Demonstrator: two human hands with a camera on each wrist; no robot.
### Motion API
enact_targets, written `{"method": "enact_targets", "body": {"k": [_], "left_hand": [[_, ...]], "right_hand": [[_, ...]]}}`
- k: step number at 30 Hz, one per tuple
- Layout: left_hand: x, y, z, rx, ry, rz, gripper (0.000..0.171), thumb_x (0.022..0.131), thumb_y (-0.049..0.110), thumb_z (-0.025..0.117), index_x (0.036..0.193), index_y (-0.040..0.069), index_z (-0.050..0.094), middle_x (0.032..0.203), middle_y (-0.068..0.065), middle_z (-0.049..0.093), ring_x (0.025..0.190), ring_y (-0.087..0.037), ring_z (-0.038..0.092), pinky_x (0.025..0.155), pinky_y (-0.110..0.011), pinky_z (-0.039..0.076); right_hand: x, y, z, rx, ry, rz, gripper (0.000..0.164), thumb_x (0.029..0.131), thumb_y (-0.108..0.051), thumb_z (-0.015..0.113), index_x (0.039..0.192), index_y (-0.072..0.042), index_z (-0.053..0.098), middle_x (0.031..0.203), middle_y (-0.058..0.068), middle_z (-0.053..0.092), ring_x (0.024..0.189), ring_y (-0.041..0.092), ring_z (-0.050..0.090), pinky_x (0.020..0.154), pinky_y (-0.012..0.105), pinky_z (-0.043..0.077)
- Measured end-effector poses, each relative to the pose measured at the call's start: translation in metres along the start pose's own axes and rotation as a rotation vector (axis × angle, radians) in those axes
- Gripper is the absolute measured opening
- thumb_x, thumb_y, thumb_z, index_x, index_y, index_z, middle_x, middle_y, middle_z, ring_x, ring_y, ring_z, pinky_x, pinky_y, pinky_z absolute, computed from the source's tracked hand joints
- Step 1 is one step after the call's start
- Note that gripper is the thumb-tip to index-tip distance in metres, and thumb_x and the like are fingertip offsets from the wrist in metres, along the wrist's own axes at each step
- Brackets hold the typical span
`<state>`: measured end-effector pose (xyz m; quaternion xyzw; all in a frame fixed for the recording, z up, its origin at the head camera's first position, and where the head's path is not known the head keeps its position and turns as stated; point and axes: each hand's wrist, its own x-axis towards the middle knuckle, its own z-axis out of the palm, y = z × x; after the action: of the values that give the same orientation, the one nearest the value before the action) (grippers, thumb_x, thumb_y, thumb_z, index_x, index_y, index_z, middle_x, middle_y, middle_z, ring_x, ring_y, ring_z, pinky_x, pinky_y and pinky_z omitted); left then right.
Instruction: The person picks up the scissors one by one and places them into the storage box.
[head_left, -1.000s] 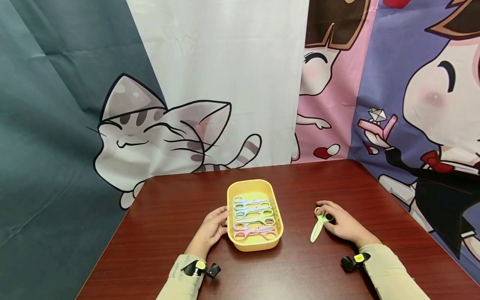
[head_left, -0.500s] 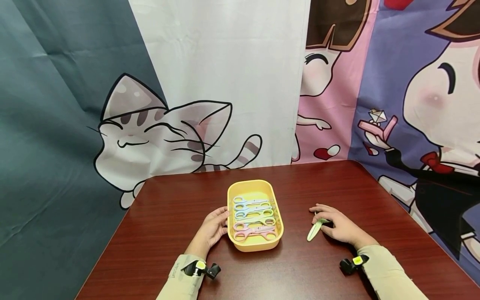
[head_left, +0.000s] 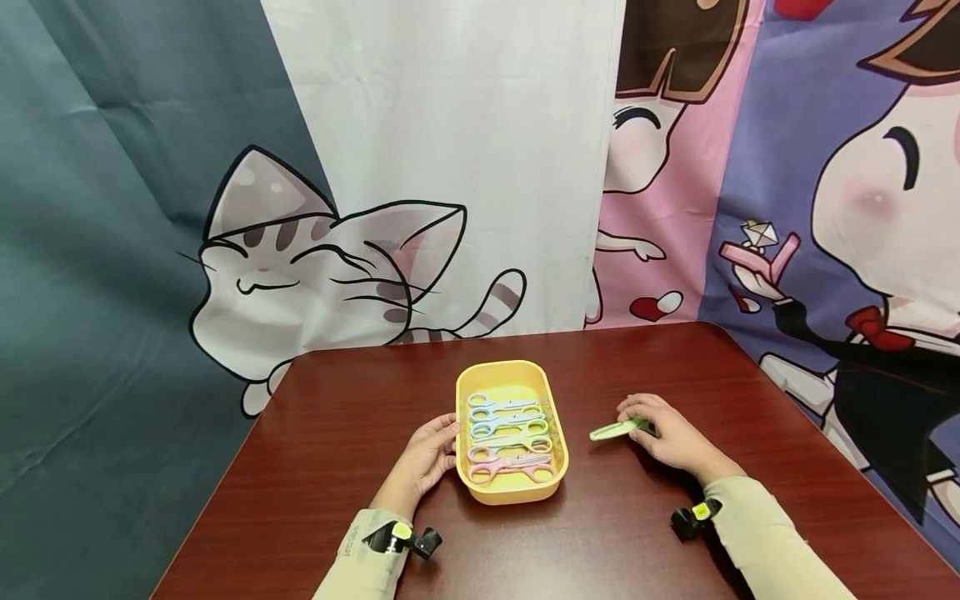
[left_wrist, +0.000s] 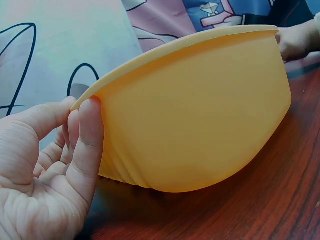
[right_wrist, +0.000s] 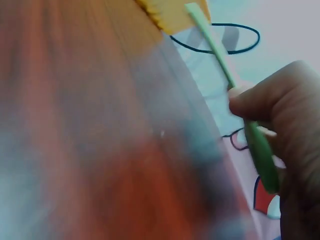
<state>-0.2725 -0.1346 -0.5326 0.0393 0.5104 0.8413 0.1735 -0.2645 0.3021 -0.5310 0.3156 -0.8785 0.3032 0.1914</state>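
Note:
A yellow plastic basket point(head_left: 517, 495) stands at the middle of the table with several small scissors laid crosswise in it: blue scissors point(head_left: 486, 414) at the back, green scissors point(head_left: 537, 445) in the middle, pink scissors point(head_left: 483, 473) in front. My left hand point(head_left: 422, 460) holds the basket's left side, thumb and fingers at its rim and outer wall point(left_wrist: 195, 110). To the right of the basket, my right hand point(head_left: 669, 435) pinches a pair of light green scissors point(head_left: 613, 431), blades pointing left towards the basket. Their handles are partly hidden by the fingers.
The dark red wooden table point(head_left: 360, 383) reaches back to a hanging cloth point(head_left: 450, 125) printed with cartoon figures. Each forearm bears a small black wrist camera, one on the left sleeve point(head_left: 412, 537) and one on the right sleeve point(head_left: 693, 518).
The right hand has picked the green scissors up off the table; their blades have swung from pointing towards me to pointing left. The left hand and basket have kept their place.

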Motion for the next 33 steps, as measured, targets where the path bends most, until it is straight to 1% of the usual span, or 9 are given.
{"method": "enact_targets", "body": {"k": [3, 6, 10, 12, 15, 19, 23, 27, 33], "left_hand": [[0.0, 0.001, 0.0, 0.007, -0.008, 0.002, 0.015, 0.105, 0.006, 0.052, 0.119, 0.001, 0.051, 0.085, 0.0, 0.062, 0.063, -0.005, 0.054, 0.053, -0.02, 0.055], [0.0, 0.0, -0.001, 0.008, -0.006, 0.002, 0.014, 0.105, 0.007, 0.052, 0.118, 0.002, 0.051, 0.085, 0.001, 0.062, 0.063, -0.005, 0.054, 0.053, -0.019, 0.055], [0.001, -0.001, -0.002, 0.004, 0.001, 0.0, 0.015, 0.104, 0.007, 0.053, 0.118, 0.002, 0.051, 0.085, 0.0, 0.063, 0.063, -0.005, 0.055, 0.053, -0.019, 0.055], [0.001, -0.001, -0.003, 0.005, 0.0, -0.004, 0.015, 0.104, 0.006, 0.053, 0.118, 0.001, 0.05, 0.085, 0.0, 0.062, 0.063, -0.005, 0.055, 0.053, -0.02, 0.055], [0.001, -0.001, -0.002, 0.003, -0.002, -0.006, 0.015, 0.105, 0.006, 0.051, 0.118, 0.001, 0.05, 0.085, -0.001, 0.062, 0.062, -0.005, 0.055, 0.052, -0.02, 0.055], [0.001, 0.001, -0.001, 0.005, -0.006, -0.004, 0.014, 0.105, 0.005, 0.05, 0.118, 0.001, 0.049, 0.085, -0.001, 0.062, 0.062, -0.005, 0.057, 0.052, -0.02, 0.055], [0.001, 0.003, 0.0, 0.022, -0.001, 0.007, 0.013, 0.105, 0.005, 0.049, 0.118, 0.001, 0.05, 0.085, -0.001, 0.063, 0.062, -0.005, 0.058, 0.052, -0.02, 0.055], [0.0, 0.002, 0.0, 0.016, 0.0, 0.01, 0.013, 0.105, 0.004, 0.05, 0.118, 0.002, 0.051, 0.085, -0.001, 0.063, 0.062, -0.005, 0.058, 0.052, -0.02, 0.055], [0.003, 0.0, -0.001, 0.02, -0.029, 0.023, 0.013, 0.104, 0.004, 0.051, 0.117, 0.001, 0.052, 0.085, 0.0, 0.063, 0.063, -0.004, 0.057, 0.053, -0.019, 0.055]], "right_hand": [[0.02, -0.004, 0.0, -0.008, 0.021, -0.013, 0.035, 0.08, 0.008, 0.075, 0.101, -0.019, 0.068, 0.112, 0.001, 0.064, 0.112, 0.026, 0.054, 0.102, 0.021, 0.034], [0.045, -0.011, 0.0, 0.008, 0.021, 0.003, 0.032, 0.082, 0.006, 0.075, 0.102, -0.019, 0.068, 0.11, -0.001, 0.064, 0.11, 0.023, 0.053, 0.096, 0.032, 0.04], [0.079, -0.024, 0.0, 0.035, 0.022, 0.039, 0.027, 0.085, 0.002, 0.074, 0.103, -0.017, 0.069, 0.109, -0.001, 0.064, 0.108, 0.02, 0.052, 0.091, 0.039, 0.043], [0.096, -0.031, 0.001, 0.032, 0.018, 0.042, 0.023, 0.086, 0.0, 0.074, 0.103, -0.015, 0.069, 0.109, 0.001, 0.064, 0.107, 0.021, 0.052, 0.091, 0.042, 0.045], [0.119, -0.045, 0.007, 0.004, -0.013, 0.046, 0.019, 0.087, -0.003, 0.074, 0.103, -0.013, 0.069, 0.107, 0.002, 0.065, 0.106, 0.023, 0.052, 0.093, 0.046, 0.046], [0.147, -0.067, 0.02, -0.054, -0.087, 0.057, 0.016, 0.09, -0.006, 0.073, 0.104, -0.01, 0.07, 0.108, 0.005, 0.065, 0.11, 0.027, 0.054, 0.097, 0.047, 0.047], [0.167, -0.086, 0.039, -0.152, -0.209, 0.053, 0.016, 0.095, -0.012, 0.07, 0.11, -0.008, 0.069, 0.11, 0.006, 0.065, 0.113, 0.027, 0.056, 0.099, 0.045, 0.048], [0.177, -0.097, 0.055, -0.217, -0.317, 0.065, 0.018, 0.098, -0.015, 0.068, 0.114, -0.008, 0.068, 0.11, 0.005, 0.064, 0.11, 0.025, 0.058, 0.095, 0.041, 0.051], [0.186, -0.103, 0.068, -0.231, -0.419, 0.091, 0.02, 0.098, -0.015, 0.067, 0.117, -0.007, 0.068, 0.11, 0.005, 0.065, 0.105, 0.022, 0.061, 0.093, 0.038, 0.053]]}}
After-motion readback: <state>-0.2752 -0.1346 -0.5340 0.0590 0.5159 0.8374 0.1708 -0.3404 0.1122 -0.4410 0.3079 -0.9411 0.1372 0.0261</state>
